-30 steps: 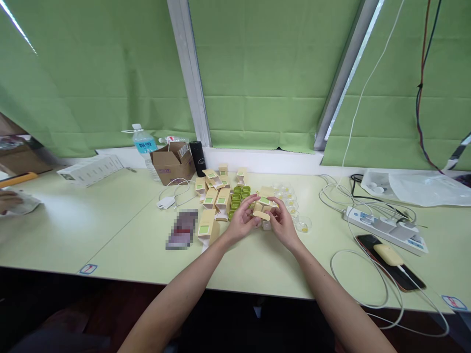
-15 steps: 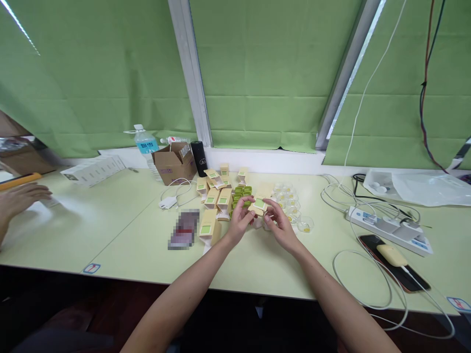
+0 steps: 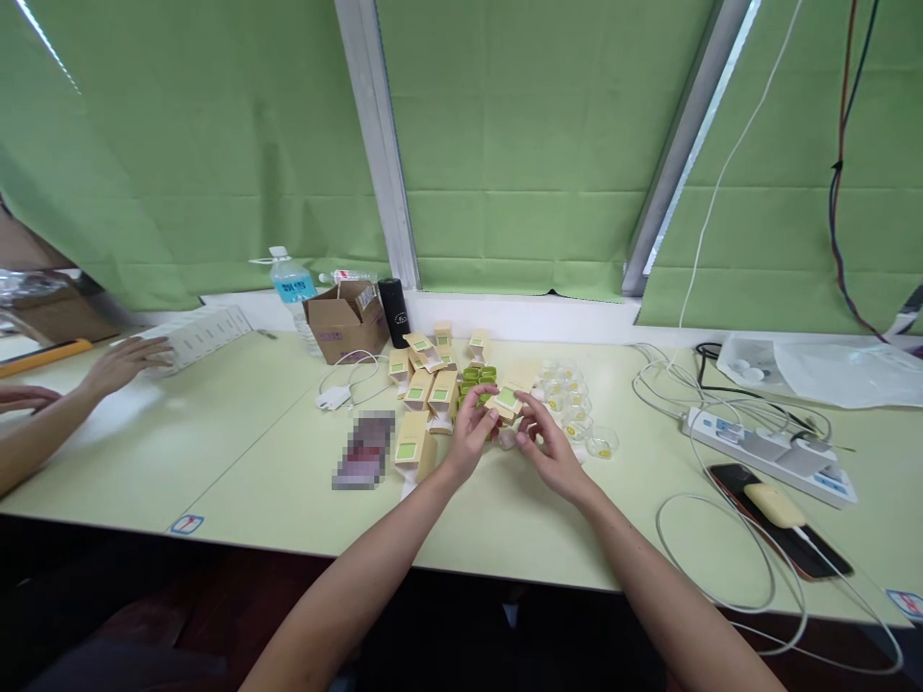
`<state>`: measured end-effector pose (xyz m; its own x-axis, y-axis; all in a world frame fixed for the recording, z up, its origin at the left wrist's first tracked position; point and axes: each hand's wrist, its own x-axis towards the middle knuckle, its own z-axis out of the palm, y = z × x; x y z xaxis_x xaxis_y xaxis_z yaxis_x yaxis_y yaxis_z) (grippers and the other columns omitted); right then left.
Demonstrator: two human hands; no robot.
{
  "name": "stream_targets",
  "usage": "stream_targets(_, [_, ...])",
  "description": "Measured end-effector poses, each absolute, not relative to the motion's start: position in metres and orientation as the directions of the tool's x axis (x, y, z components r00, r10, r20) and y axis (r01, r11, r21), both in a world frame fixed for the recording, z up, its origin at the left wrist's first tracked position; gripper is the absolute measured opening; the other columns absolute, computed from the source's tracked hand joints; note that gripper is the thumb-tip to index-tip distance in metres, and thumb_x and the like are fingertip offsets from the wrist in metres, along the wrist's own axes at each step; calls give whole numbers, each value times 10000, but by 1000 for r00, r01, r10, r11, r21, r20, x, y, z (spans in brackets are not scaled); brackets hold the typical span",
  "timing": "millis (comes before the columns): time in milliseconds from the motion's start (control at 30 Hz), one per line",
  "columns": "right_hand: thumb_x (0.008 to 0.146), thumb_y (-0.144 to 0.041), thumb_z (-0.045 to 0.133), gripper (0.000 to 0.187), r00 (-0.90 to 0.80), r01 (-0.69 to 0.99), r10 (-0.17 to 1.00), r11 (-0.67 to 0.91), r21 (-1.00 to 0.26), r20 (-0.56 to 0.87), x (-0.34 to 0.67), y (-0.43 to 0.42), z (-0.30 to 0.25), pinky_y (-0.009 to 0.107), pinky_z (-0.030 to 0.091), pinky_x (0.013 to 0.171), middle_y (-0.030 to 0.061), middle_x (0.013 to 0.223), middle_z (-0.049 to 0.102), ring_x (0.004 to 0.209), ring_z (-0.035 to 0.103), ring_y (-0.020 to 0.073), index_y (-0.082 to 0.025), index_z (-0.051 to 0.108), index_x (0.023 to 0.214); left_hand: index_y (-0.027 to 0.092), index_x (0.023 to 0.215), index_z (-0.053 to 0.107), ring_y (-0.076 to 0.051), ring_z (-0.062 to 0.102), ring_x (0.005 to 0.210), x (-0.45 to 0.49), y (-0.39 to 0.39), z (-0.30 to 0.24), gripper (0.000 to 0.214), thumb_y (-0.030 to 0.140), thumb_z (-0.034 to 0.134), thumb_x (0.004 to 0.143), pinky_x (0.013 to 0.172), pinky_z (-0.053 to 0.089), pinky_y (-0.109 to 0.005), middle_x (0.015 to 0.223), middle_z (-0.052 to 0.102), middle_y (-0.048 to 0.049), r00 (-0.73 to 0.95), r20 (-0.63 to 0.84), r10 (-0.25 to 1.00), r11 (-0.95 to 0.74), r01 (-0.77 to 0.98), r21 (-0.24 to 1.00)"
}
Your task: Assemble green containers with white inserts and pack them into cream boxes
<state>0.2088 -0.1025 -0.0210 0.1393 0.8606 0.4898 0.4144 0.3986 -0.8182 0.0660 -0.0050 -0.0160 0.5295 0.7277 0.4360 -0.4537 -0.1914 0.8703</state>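
Between my two hands is a small cream-coloured box [image 3: 508,400] with a green square on its face, held above the table. My left hand [image 3: 472,429] grips its left side, fingers curled round the edge. From the right, my right hand [image 3: 546,437] has its fingers closed on the other side. Several similar boxes [image 3: 441,392] stand in a cluster to the left, some with flaps up, and one box [image 3: 412,447] is nearer me. Small green containers [image 3: 468,379] sit just behind my left hand. Clear round plastic cups [image 3: 569,394] with yellow marks lie in rows to the right.
A cardboard box [image 3: 344,332], a water bottle [image 3: 295,293] and a black flask [image 3: 393,313] stand at the back. On the right are a power strip [image 3: 771,454], cables and a phone [image 3: 779,529]. A co-worker's hand [image 3: 128,365] touches white boxes [image 3: 206,336] at left.
My hands keep hold of the cream box, with little movement. The co-worker's hand has moved right to the row of white boxes, and a second hand shows. The view has shifted slightly.
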Motion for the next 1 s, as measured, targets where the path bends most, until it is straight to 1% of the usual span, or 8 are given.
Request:
stream_targets(100, [984, -477, 546, 599, 128, 423, 859, 405, -811, 495, 209, -103, -21, 367, 504, 811, 80, 1196, 591, 942, 587, 206, -313, 371, 1532, 225, 1146, 511, -100, 487, 567, 67, -5, -17, 451, 550, 680, 883, 535, 404, -243, 807, 576, -1, 518, 459, 722, -239, -435, 868])
stream_targets(167, [983, -479, 546, 598, 122, 431, 859, 406, -806, 497, 209, -103, -21, 369, 507, 810, 82, 1193, 592, 949, 592, 208, -311, 374, 1531, 226, 1142, 506, -91, 469, 545, 68, -4, -18, 460, 558, 686, 880, 517, 393, -232, 764, 546, 18, 503, 473, 723, -265, -431, 863])
stream_targets(233, [982, -478, 550, 596, 118, 437, 858, 408, -802, 500, 209, -103, -22, 368, 508, 810, 85, 1194, 591, 957, 594, 209, -308, 381, 1527, 228, 1121, 504, -71, 464, 536, 69, -4, -19, 457, 553, 703, 869, 496, 389, -218, 840, 571, 2, 487, 488, 724, -282, -436, 855])
stream_targets(333, [979, -465, 560, 589, 121, 435, 854, 412, -800, 506, 208, -103, -22, 364, 504, 809, 86, 1195, 590, 968, 595, 209, -307, 388, 1520, 233, 1111, 504, -52, 500, 561, 70, -5, -19, 432, 530, 709, 873, 485, 421, -211, 1096, 598, -61, 474, 506, 720, -303, -441, 845])
stream_targets(433, [981, -453, 562, 568, 132, 429, 851, 414, -803, 509, 207, -103, -21, 361, 499, 808, 81, 1179, 596, 959, 594, 206, -304, 403, 1506, 243, 1227, 507, -81, 575, 632, 71, -7, -19, 458, 533, 660, 908, 526, 503, -234, 1240, 581, -108, 489, 515, 704, -330, -417, 847])
stream_targets(600, [992, -450, 543, 526, 201, 450, 825, 401, -798, 528, 206, -101, -22, 337, 496, 752, 72, 1130, 614, 887, 599, 189, -285, 442, 1481, 251, 1293, 548, -99, 616, 728, 71, -8, -18, 475, 538, 633, 924, 590, 577, -263, 1460, 444, -152, 476, 566, 673, -419, -386, 822])
stream_targets(800, [991, -451, 544, 554, 265, 518, 799, 354, -779, 539, 205, -102, -20, 318, 488, 713, 32, 978, 618, 785, 579, 170, -285, 438, 1509, 262, 1277, 566, -117, 642, 793, 71, -9, -24, 412, 495, 626, 942, 636, 571, -267, 1486, 415, -154, 468, 599, 650, -487, -350, 801])
stream_targets(1000, [996, -446, 527, 470, 285, 514, 774, 374, -772, 565, 203, -100, -22, 312, 497, 692, 49, 992, 645, 757, 561, 165, -258, 534, 1426, 260, 1235, 604, -123, 636, 817, 76, -9, -36, 369, 482, 634, 941, 703, 579, -311, 1388, 432, -135, 372, 661, 652, -568, -337, 751])
